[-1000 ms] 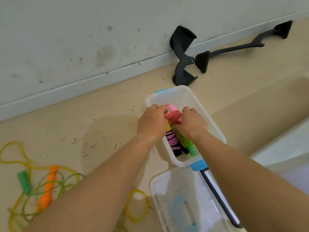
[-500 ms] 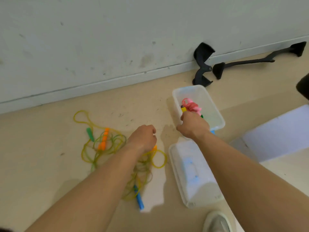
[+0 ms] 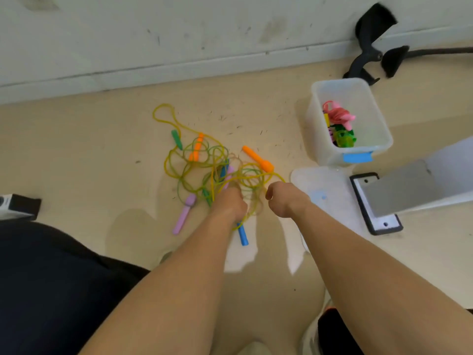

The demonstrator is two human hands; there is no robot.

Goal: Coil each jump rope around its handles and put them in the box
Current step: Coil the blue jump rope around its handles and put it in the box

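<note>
Loose tangle of yellow and green jump ropes (image 3: 204,165) lies on the beige floor (image 3: 76,149), left of the clear plastic box with a blue latch (image 3: 313,124). Coiled pink rope (image 3: 337,116) and coiled green rope (image 3: 344,138) already sit inside.

Left hand (image 3: 229,204) is down on the tangle's near edge, fingers curled under. Its grip is hidden, so cannot tell if it holds cord. Right hand (image 3: 284,198) is just beside it, fist-like, with a yellow cord running up to it; cannot tell either.

Step looks like picking out one rope. Best to find a matching pair first, e.g. the orange handle (image 3: 257,158) and the second orange handle (image 3: 195,151), then draw the cord out slowly, because crossed loops will likely snag.

Blue handle (image 3: 242,233) pokes out under the left wrist, lilac handle (image 3: 183,216) to its left. Clear lid (image 3: 322,185) lies on the box's near side, where the right arm could sweep it. Black hinged frame (image 3: 366,55) sits far off by the wall.
</note>
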